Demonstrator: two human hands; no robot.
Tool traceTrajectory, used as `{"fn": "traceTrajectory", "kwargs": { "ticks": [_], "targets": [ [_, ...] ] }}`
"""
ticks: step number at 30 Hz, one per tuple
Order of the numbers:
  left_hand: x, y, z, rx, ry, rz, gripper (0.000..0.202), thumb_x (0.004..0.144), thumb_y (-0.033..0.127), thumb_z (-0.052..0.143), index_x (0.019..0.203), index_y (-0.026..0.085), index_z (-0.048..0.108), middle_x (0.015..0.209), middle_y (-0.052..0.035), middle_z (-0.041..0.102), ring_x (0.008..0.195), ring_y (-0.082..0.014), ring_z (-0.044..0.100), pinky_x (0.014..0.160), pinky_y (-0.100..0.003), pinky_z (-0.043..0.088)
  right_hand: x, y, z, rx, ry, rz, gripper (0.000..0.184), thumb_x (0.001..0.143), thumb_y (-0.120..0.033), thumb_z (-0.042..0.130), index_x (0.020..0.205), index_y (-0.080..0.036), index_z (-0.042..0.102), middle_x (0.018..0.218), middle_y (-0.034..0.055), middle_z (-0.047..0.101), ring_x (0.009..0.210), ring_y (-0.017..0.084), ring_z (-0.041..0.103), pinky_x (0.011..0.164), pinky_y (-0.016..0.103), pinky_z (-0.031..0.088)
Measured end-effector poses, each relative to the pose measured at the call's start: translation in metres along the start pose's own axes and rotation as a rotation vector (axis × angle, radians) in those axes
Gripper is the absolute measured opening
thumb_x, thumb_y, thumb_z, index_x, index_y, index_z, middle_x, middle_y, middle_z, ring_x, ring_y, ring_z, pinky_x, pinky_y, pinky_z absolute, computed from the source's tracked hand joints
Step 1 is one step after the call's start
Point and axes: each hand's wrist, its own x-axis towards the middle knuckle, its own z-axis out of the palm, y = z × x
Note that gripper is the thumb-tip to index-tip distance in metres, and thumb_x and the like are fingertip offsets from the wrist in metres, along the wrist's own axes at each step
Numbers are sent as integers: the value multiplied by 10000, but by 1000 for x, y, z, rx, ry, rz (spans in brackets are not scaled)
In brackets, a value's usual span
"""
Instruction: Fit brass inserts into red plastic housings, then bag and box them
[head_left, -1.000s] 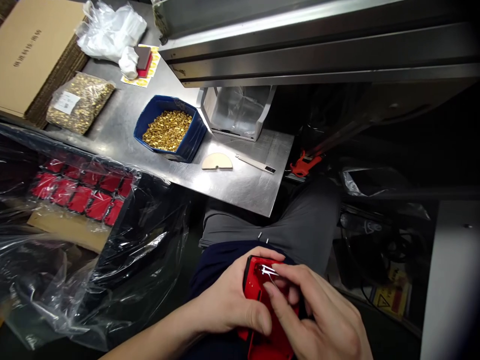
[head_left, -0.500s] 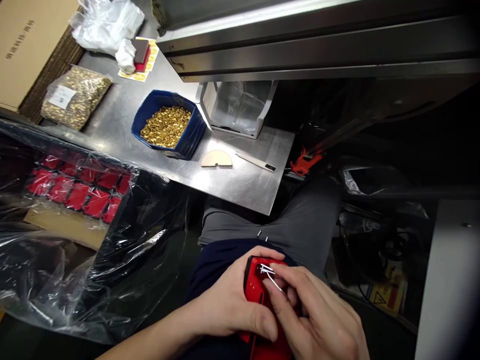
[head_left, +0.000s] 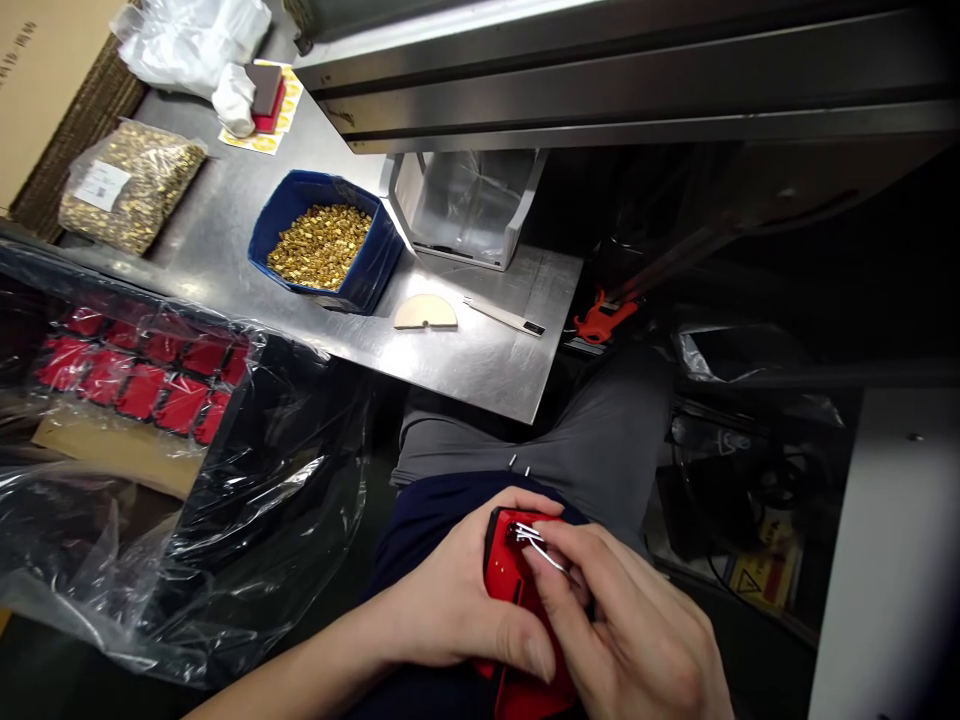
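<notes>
Over my lap, my left hand point(head_left: 454, 590) is wrapped around a red plastic housing point(head_left: 501, 575) with black edges, its thumb lying across the front. My right hand point(head_left: 637, 620) pinches a thin white wire point(head_left: 549, 558) between thumb and forefinger. That wire leads to a dark recess near the housing's upper end, where several short white or silvery strands bunch together. Small gold dots show on the red face below the recess. My fingers and palms cover much of the housing's lower part.
A metal table point(head_left: 480, 370) carries a blue bin point(head_left: 382, 270) of small brass parts, a bag of similar parts point(head_left: 135, 190), a cream half-disc point(head_left: 426, 312), tweezers point(head_left: 502, 315) and a grey bin point(head_left: 517, 225). Red pieces point(head_left: 139, 390) lie in a plastic-lined box at left. Orange-handled tool point(head_left: 606, 318) hangs beyond.
The whole view has shifted slightly, so the table and bins sit a little further left and up. Both hands keep their grip on the housing and wire, with hardly any visible movement.
</notes>
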Motion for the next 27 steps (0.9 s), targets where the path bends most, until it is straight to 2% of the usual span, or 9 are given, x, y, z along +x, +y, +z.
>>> {"fn": "traceTrajectory", "kwargs": {
  "ticks": [3,7,9,11,14,19,23,25,27],
  "targets": [
    [2,0,-1,13,-9,8,916,572,445,971,1310,214,479,1235,-119,638,1033,-239,654,918,-357,478,3,1,-1,18,-9,27,163,980,-155,540,1076,-212,658,888,22,719,765,140,696,777,235,556],
    [4,1,-2,-31,-43,13,919,596,504,943,1328,213,470,1198,-130,650,1083,-287,652,971,-420,459,7,6,-10,83,-30,146,87,967,-275,606,989,-261,689,751,-42,699,576,103,642,563,186,528],
    [4,1,-4,-29,-42,4,923,593,522,940,1328,215,475,1223,-147,640,1102,-309,645,964,-434,461,8,12,-17,91,12,240,84,945,-335,651,980,-278,701,742,-59,711,562,93,651,514,154,517],
    [3,1,-6,-14,-27,-12,936,582,539,940,1331,222,476,1266,-157,619,1111,-309,636,942,-418,470,7,17,-22,74,88,326,121,932,-375,668,998,-279,701,777,-55,734,601,94,686,537,128,537],
    [1,1,-7,0,5,-39,966,572,565,934,1351,237,466,1233,-131,625,1030,-247,641,872,-348,486,3,24,-25,30,181,387,175,927,-415,660,1024,-271,683,839,-31,750,658,102,714,571,121,550],
    [-2,2,-5,0,36,-41,971,569,584,923,1361,239,478,1144,-94,646,944,-192,630,813,-289,492,-1,38,-19,69,185,449,301,909,-446,676,1150,-268,649,986,19,742,806,141,728,634,172,569],
    [-2,3,-7,-51,12,20,1027,561,563,936,1414,259,452,1307,-148,599,1115,-306,643,951,-413,494,17,62,-8,202,227,501,350,897,-466,697,1166,-254,625,1034,44,728,891,172,722,696,229,581],
    [-1,2,-9,-109,-12,65,1036,584,582,920,1446,267,438,1420,-183,538,1184,-367,623,1010,-495,474,35,77,3,213,281,460,365,900,-490,684,1150,-237,603,1013,54,721,871,181,717,692,255,579],
    [1,0,-12,-183,-25,118,986,628,625,877,1445,252,468,1479,-201,493,1172,-387,635,1009,-529,483,59,92,17,134,289,368,377,938,-510,615,1172,-220,551,1008,66,713,855,184,709,705,275,568]
  ]
}}
